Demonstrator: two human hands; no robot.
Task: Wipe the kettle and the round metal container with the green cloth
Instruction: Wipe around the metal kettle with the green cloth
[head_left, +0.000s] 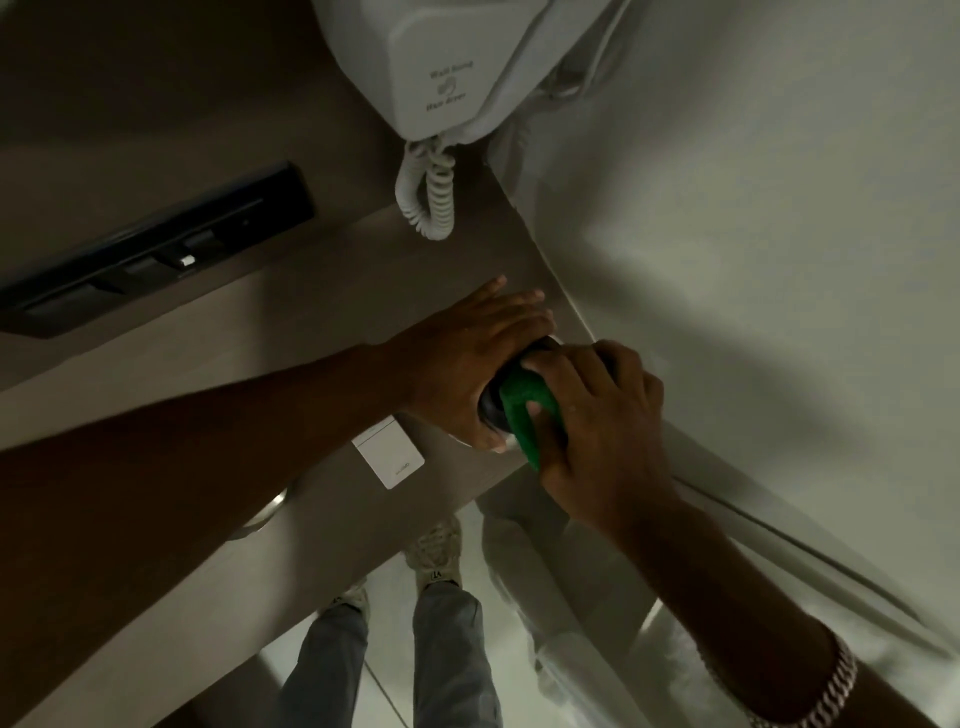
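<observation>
Head view, and we're looking steeply down at a brown tabletop (332, 322) tucked into a corner against a pale wall. Our left hand (467, 364) comes in from the left and lies over the top of a dark, rounded object (493, 410), fingers spread across its far side and thumb curled down its near edge, steadying it. So little of that object shows between the hands that we cannot tell whether it is the kettle or the round metal container. Our right hand (597, 415) reaches in from the lower right, fingers clenched on the green cloth (524, 410) and pressing it against the object's right side; the cloth sits folded between thumb and fingers, touching the dark surface. There's a chain bracelet (800, 691) on that right wrist. Just left of the hands, a small white card (389, 457) lies flat on the tabletop near its front edge. Farther back, a white wall-mounted hair dryer (447, 67) hangs above with its coiled cord (428, 192) dangling, and a black panel (156, 254) is set into the wall on the left. Below the tabletop edge we see jeans and pale shoes (436, 551) on a light floor.
</observation>
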